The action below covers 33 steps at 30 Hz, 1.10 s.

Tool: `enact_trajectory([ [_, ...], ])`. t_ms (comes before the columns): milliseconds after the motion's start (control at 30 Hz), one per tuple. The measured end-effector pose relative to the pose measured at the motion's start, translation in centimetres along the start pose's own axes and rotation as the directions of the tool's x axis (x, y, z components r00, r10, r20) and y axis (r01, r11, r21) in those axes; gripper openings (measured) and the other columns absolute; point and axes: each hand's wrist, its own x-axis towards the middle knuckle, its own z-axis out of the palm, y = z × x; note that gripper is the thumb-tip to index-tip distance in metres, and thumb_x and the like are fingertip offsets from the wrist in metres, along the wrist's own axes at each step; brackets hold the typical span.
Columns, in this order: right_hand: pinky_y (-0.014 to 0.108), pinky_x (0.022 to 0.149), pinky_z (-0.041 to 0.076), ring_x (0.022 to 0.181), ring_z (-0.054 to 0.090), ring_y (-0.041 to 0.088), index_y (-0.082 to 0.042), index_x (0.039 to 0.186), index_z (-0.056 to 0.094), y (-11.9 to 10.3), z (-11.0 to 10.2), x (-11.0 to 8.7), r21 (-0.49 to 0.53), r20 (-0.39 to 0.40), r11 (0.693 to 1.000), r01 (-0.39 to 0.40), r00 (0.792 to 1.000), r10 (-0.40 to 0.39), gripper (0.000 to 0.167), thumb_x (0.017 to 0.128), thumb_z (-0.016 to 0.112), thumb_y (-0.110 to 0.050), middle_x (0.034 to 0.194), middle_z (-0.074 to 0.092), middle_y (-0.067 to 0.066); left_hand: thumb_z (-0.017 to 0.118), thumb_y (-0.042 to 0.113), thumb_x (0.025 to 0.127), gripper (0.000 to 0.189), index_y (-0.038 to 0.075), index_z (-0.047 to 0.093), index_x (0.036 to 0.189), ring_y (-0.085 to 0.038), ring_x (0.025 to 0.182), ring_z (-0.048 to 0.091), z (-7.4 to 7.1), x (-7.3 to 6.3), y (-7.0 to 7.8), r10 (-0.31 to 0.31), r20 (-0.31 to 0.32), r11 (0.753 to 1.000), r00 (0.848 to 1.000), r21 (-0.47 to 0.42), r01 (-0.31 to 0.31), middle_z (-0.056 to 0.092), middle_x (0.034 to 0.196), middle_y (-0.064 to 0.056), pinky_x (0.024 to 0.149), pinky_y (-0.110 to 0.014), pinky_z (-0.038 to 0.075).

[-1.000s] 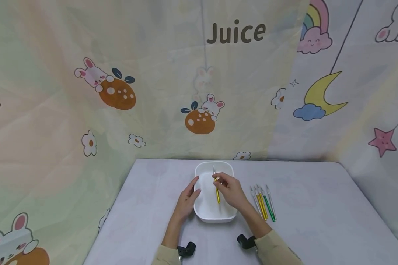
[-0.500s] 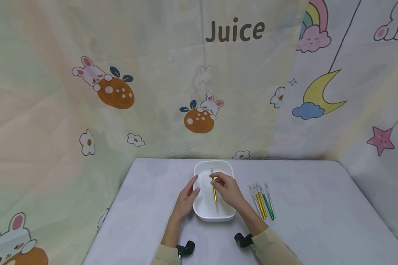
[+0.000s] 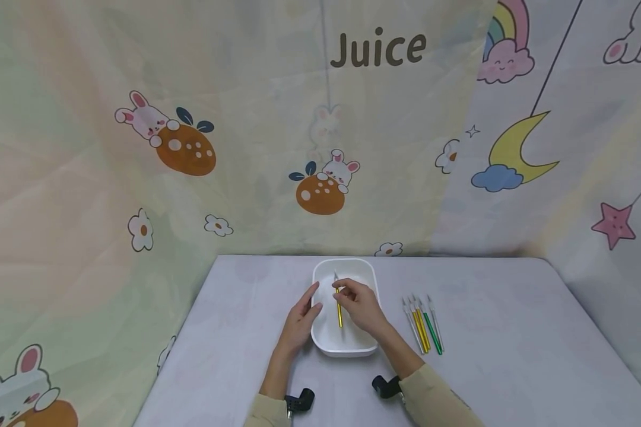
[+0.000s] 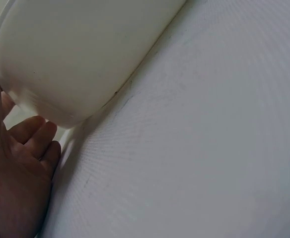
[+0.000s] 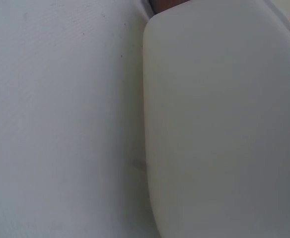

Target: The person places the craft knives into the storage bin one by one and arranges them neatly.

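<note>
In the head view a white tray (image 3: pixel 326 333) sits near the middle of the table. My right hand (image 3: pixel 361 303) pinches a craft knife (image 3: pixel 339 314) with a yellow handle and silver tip, held over the tray with the tip pointing away. Against the tray's left side rests my left hand (image 3: pixel 298 320), thumb and forefinger spread at the rim. The left wrist view shows that left hand (image 4: pixel 21 163) beside the outer wall of the tray (image 4: pixel 75 54), fingers loosely bent. Only the tray's outer wall (image 5: pixel 219 119) fills the right wrist view; the knife is hidden there.
Right of the tray several craft knives (image 3: pixel 423 326) lie side by side, with silver, yellow and green handles. The white table (image 3: pixel 513 356) ends at a printed cloth backdrop (image 3: pixel 256 178). A black wrist camera (image 3: pixel 387 387) hangs at the right sleeve.
My right hand has moved a little to the left over the tray, carrying the yellow craft knife. The left hand and the tray stay in place.
</note>
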Motion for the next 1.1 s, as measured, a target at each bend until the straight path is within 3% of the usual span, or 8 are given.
enact_trajectory([
  [333, 0.018, 0.053, 0.04, 0.069, 0.051, 0.013, -0.009, 0.116, 0.075, 0.34, 0.27, -0.49, -0.066, 0.006, 0.997, -0.05, 0.999, 0.05, 0.021, 0.095, 0.074, -0.009, 0.081, 0.066, 0.0, 0.056, 0.019, 0.108, 0.053, 0.02, 0.044, 0.16, -0.024, 0.16, 0.024, 0.36, -0.48, -0.26, -0.01, 0.0, 1.0, 1.0, 0.013, 0.01, 0.033, 0.17, 0.0, 0.13, -0.049, 0.023],
  [633, 0.02, 0.057, 0.041, 0.071, 0.05, 0.012, -0.005, 0.116, 0.074, 0.25, 0.47, -0.2, -0.164, 0.017, 0.986, 0.042, 0.999, -0.039, 0.023, 0.093, 0.076, -0.008, 0.081, 0.068, -0.002, 0.057, 0.02, 0.107, 0.053, 0.023, 0.045, 0.159, -0.022, 0.16, 0.025, 0.24, -0.38, -0.09, -0.004, -0.024, 1.0, 1.0, 0.025, 0.005, 0.035, 0.169, 0.003, 0.129, -0.047, 0.024],
  [933, 0.02, 0.054, 0.041, 0.068, 0.051, 0.012, -0.004, 0.113, 0.074, 0.14, 0.51, -0.19, -0.212, 0.062, 0.977, 0.037, 0.998, -0.024, 0.021, 0.092, 0.076, -0.007, 0.076, 0.067, -0.003, 0.057, 0.016, 0.107, 0.053, 0.017, 0.044, 0.159, -0.02, 0.159, 0.025, 0.07, -0.28, -0.26, 0.052, -0.001, 0.999, 0.999, -0.002, -0.052, 0.035, 0.169, -0.001, 0.129, -0.041, 0.023],
  [1100, 0.02, 0.053, 0.04, 0.068, 0.051, 0.013, -0.004, 0.114, 0.074, 0.2, 0.62, -0.14, -0.228, 0.089, 0.974, 0.018, 0.996, 0.002, 0.024, 0.091, 0.077, -0.007, 0.076, 0.066, -0.004, 0.057, 0.018, 0.107, 0.053, 0.019, 0.044, 0.159, -0.018, 0.159, 0.025, 0.11, -0.19, -0.34, 0.038, -0.005, 0.999, 0.999, 0.006, -0.038, 0.036, 0.169, 0.002, 0.129, -0.04, 0.023],
])
